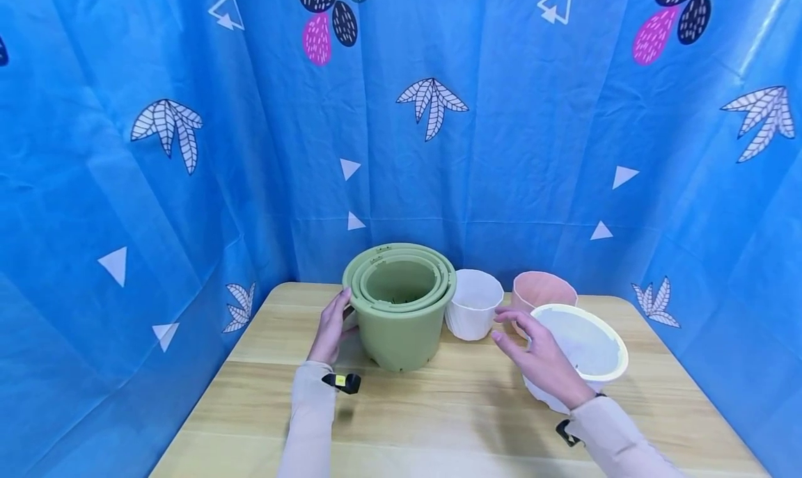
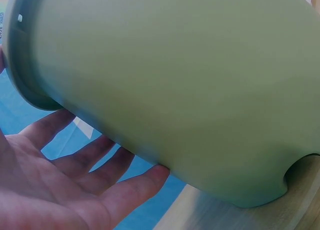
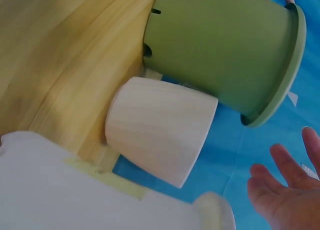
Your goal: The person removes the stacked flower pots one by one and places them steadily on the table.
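A stack of nested green flower pots (image 1: 404,339) stands upright on the table. My left hand (image 1: 330,326) is at the stack's left side, thumb by the rim. In the left wrist view, its spread fingers (image 2: 137,187) touch the outer pot's wall (image 2: 165,84). My right hand (image 1: 544,356) hovers over the right part of the table, fingers apart and holding nothing. It overlaps a white pot with a cream rim (image 1: 617,356) in the head view. A smaller white fluted pot (image 1: 470,318) stands right of the green stack, and a pink pot (image 1: 540,290) stands behind the right hand.
The wooden table (image 1: 426,422) has rounded back corners. A blue patterned curtain (image 1: 520,165) hangs close behind it and along both sides. The pots stand in a row toward the table's back edge, with the cream-rimmed one nearer the front.
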Motion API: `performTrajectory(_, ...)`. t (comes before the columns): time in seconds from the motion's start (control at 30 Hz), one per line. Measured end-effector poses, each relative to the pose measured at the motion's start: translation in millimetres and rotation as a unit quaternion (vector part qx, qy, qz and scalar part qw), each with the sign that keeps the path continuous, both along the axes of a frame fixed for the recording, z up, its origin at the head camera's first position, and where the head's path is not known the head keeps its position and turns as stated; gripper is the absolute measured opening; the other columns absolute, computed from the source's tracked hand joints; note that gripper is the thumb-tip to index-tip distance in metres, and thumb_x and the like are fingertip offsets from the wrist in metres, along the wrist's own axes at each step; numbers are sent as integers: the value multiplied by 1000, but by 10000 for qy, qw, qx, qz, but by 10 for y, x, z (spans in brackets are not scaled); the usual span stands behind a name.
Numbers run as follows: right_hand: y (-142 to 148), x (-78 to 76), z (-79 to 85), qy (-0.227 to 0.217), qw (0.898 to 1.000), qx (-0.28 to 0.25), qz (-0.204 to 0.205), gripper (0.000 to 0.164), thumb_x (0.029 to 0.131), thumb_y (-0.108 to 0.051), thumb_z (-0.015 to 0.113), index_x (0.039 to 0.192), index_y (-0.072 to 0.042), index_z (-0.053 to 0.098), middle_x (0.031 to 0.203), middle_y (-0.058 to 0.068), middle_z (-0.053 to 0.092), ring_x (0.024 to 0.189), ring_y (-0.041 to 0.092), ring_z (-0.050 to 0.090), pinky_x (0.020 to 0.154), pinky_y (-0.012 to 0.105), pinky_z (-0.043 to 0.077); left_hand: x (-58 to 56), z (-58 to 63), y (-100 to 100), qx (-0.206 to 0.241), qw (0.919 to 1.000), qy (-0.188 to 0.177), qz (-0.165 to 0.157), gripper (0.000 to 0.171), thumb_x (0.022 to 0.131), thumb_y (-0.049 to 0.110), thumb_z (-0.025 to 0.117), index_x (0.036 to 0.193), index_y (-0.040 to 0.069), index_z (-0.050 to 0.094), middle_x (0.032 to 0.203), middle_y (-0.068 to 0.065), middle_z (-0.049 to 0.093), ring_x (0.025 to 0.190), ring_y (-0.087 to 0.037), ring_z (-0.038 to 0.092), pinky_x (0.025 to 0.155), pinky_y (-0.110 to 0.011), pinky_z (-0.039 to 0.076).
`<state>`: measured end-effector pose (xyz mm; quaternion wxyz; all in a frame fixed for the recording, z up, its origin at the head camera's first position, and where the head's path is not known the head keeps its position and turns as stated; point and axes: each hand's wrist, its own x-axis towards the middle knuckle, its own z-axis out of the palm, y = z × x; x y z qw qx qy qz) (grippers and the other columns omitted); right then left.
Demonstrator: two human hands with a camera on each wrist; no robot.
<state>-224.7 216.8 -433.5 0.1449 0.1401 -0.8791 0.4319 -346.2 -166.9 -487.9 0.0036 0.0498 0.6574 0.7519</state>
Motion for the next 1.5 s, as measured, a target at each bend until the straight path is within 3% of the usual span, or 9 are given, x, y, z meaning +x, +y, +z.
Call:
performTrajectory(0.27,-149,-61,-102,53,9997,100,233,30,101,-33,68,125,-16,64,145,9,62,139,33,54,114,60,43,1,1,5,3,10000,-52,16,71,106,58,47,161,15,37,170,-13,29,158,-40,27,117,-72,36)
performTrajectory(0.43,-228,-84,-203,4,9985,500,218,33,101,-37,68,128,-20,64,139,2,66,134,25,59,111,53,48,8,8,18,24,10000,-32,-15,70,106,56,48,161,13,37,170,-14,29,158,-40,27,116,-72,36)
performTrajectory(0.53,-267,-87,-271,-87,9976,657,223,35,100,-39,68,130,-22,63,135,-2,68,131,22,62,110,50,50,6,11,28,24,10000,-57,-45,70,106,56,49,160,14,38,170,-13,29,158,-40,27,117,-72,36)
performTrajectory(0.8,-351,-95,-429,-647,9951,611,427,43,101,-44,66,135,-19,61,138,1,66,135,26,59,114,55,47,-29,14,34,16,10000,-41,-75,69,105,58,49,160,19,40,170,-9,29,158,-38,27,118,-71,36)
performTrajectory(1.0,-387,-36,-582,-1440,9829,653,940,45,103,-48,60,138,-20,59,142,3,63,137,27,56,114,58,46,-28,3,40,3,10000,-61,-72,68,105,58,48,160,18,39,170,-11,30,157,-38,29,117,-70,37)
performTrajectory(1.17,-410,1,-647,-1934,9622,974,1651,54,106,-51,52,142,-13,57,144,6,61,134,34,58,111,60,48,-29,10,21,-53,10000,-26,-74,71,105,60,48,161,18,37,172,-10,27,158,-39,27,117,-71,37)
performTrajectory(1.27,-427,28,-683,-2038,9527,1200,1908,56,106,-54,50,143,-12,57,144,7,62,132,34,59,109,57,50,-28,13,11,-77,9999,3,-72,71,105,60,47,161,19,37,172,-9,26,158,-39,27,117,-71,37)
performTrajectory(1.5,-458,15,-726,-2032,9504,1202,2024,55,106,-50,52,143,-10,57,144,8,62,132,35,59,109,59,49,-24,5,-8,-144,9999,6,-20,71,105,60,47,162,19,36,172,-12,26,158,-40,27,115,-72,38)
